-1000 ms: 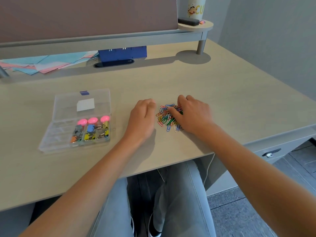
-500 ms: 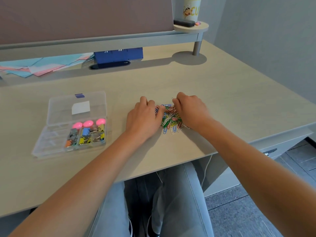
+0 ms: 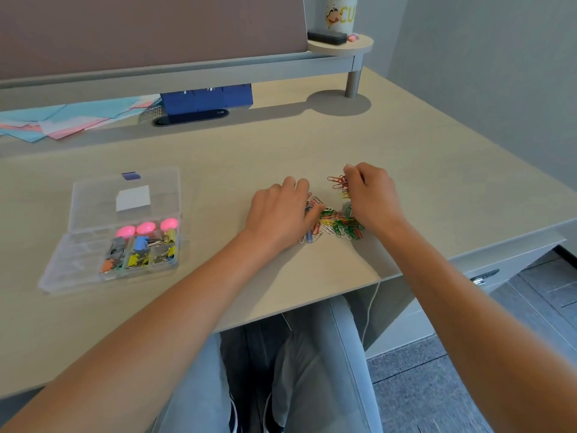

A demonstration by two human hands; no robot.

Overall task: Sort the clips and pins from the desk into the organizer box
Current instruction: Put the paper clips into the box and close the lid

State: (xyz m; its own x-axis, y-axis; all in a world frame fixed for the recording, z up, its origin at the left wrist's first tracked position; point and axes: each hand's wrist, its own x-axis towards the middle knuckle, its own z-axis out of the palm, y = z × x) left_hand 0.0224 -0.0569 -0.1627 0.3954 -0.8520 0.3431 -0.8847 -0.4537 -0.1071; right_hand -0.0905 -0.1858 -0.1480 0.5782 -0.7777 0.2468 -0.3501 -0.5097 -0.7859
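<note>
A heap of coloured paper clips (image 3: 338, 225) lies on the desk between my hands. My left hand (image 3: 279, 214) rests on the heap's left side with its fingers curled over some clips. My right hand (image 3: 370, 196) is raised a little above the desk and grips a bunch of red and orange clips (image 3: 337, 182) that hang from its fingers. To the left stands the clear organizer box (image 3: 78, 267) with its lid open. Its compartments hold coloured binder clips (image 3: 140, 251) and three pink round pins (image 3: 145, 228).
A blue box (image 3: 206, 98) and pastel paper sheets (image 3: 62, 118) lie under the raised shelf at the back. A round side shelf (image 3: 342, 45) carries a cup and a black case. The desk's front edge runs just behind my forearms.
My right hand has closed on a bunch of clips and lifted it up and away from the heap. My left hand has stayed on the heap's left side.
</note>
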